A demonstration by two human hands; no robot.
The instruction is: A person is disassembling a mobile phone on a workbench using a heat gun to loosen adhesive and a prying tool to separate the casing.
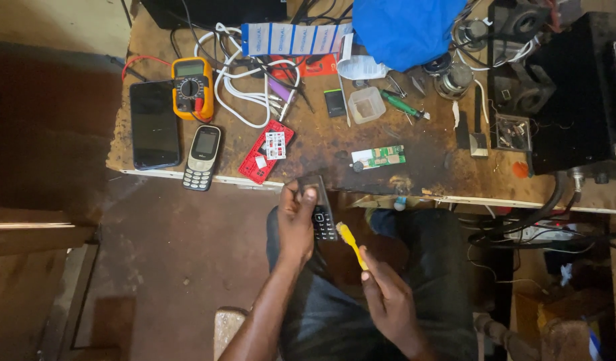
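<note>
Fingers of left hand (296,224) clasp keypad phone (321,208); right hand (387,294) pinches yellow toothbrush (352,245)

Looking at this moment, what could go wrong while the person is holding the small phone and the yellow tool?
1. The left hand holds the dark keypad phone over the lap, off the workbench; if it slips, it may fall to the floor.
2. The right hand points the yellow tool at the keypad; too much force might damage it.
3. The grey keypad phone overhangs the bench edge and could be knocked off.
</note>
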